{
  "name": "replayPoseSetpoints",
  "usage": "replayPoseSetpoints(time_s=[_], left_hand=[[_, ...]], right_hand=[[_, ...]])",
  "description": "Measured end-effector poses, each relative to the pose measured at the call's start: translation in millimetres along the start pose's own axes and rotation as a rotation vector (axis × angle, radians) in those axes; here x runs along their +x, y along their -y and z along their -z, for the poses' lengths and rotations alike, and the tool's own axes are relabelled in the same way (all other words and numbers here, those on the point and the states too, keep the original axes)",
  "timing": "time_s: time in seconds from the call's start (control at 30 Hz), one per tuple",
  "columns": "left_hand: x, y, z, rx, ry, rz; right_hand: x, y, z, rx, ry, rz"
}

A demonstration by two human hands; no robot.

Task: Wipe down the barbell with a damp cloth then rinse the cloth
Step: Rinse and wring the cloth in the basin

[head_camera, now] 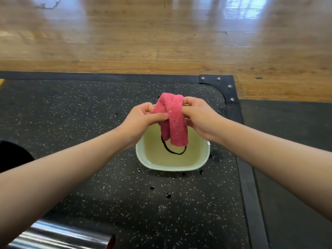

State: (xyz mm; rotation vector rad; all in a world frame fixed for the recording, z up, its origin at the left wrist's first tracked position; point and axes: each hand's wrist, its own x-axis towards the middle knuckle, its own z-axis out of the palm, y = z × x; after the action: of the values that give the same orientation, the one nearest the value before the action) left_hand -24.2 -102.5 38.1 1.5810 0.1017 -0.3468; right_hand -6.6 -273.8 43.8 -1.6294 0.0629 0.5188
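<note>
Pink cloth (173,119): bunched, gripped at its top by the curled fingers of left hand (142,117) and right hand (199,115); lower end hangs, with a black loop (169,152), over cloudy water. Pale basin (172,169): directly below, on speckled black mat (80,114). Steel barbell (59,236): near left corner. Wood floor (161,42): far side.

Bright daylight glares on the blurred wooden floor (161,33) (window reflections top right); edges bow outward.

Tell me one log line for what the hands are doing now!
step: rinsing | left hand: grips pink cloth | right hand: grips it too | basin: under cloth, holds water
</note>
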Motion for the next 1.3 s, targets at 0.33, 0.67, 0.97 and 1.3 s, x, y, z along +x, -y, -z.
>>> replayPoseSetpoints(time_s=[0.33, 0.67, 0.97, 1.3], left_hand=[[4, -16, 16, -0.465, -0.095, 0.277], [14, -23, 33, -0.293, -0.262, 0.389], [16, -31, 30, -0.322, -0.184, 0.456], [13, -35, 42, -0.155, -0.176, 0.247]], right_hand=[[-1, 11, 36, 0.342, -0.012, 0.005], [3, 13, 55, 0.663, -0.17, 0.025], [-1, 18, 56, 0.713, -0.168, -0.039], [8, 12, 66, 0.747, -0.193, -0.044]])
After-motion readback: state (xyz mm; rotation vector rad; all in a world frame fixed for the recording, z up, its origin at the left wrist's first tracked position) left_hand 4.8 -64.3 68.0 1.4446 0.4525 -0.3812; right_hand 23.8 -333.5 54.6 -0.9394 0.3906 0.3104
